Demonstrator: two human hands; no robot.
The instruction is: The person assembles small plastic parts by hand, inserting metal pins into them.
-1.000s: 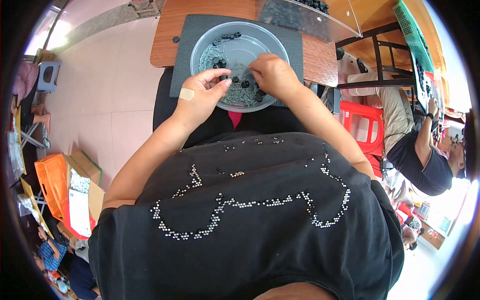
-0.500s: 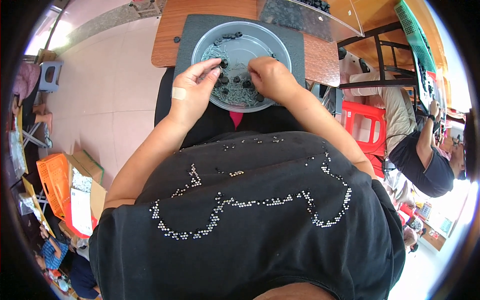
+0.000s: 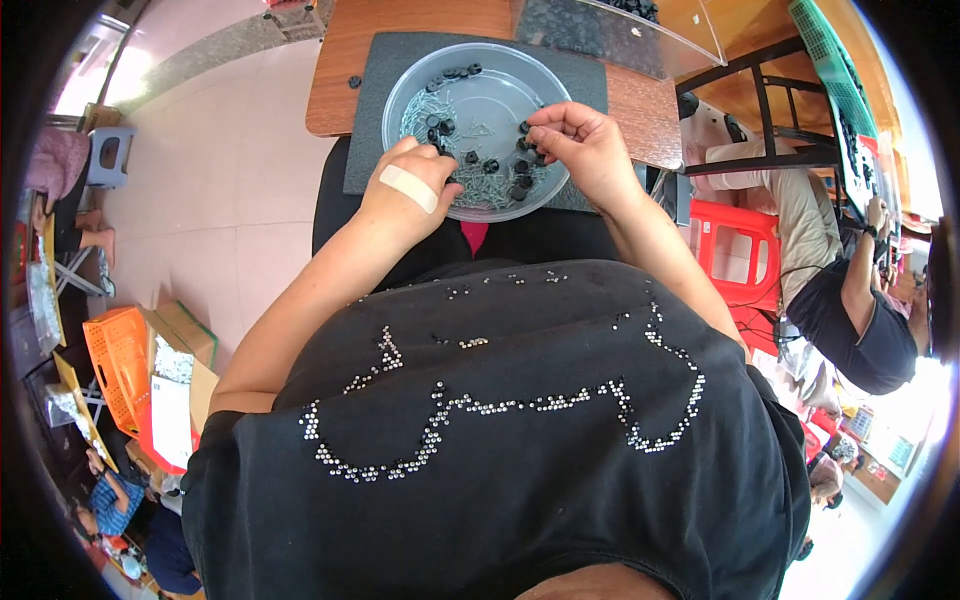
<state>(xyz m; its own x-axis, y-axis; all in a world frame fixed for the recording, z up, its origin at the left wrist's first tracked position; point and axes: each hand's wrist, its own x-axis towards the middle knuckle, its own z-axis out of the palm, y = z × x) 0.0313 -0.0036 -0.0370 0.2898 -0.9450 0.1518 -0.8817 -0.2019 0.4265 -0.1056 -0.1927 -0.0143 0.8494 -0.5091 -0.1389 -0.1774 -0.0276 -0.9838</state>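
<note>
A round clear plastic basin (image 3: 478, 50) holds many thin silvery screws (image 3: 490, 188) and small black plastic knobs (image 3: 491, 166). My left hand (image 3: 408, 192), with a plaster across its back, is over the basin's near left rim. Its fingers curl down and inward, so whatever they hold is hidden; a dark bit shows beside the thumb. At the right side of the basin, my right hand (image 3: 590, 152) has thumb and forefinger pinched on a small black knob (image 3: 526, 129). More black knobs lie just below those fingertips.
The basin rests on a dark grey mat (image 3: 368, 120) on a brown wooden table (image 3: 335, 70). A clear-walled bin (image 3: 620, 40) with black parts stands at the far right. A red stool (image 3: 735, 250) and a seated person (image 3: 850, 310) are to the right, orange crate (image 3: 115, 365) at left.
My left hand has turned over and dropped nearer me, fingers now curled under. My right hand has moved right from the basin's middle to its right side, uncovering several knobs.
</note>
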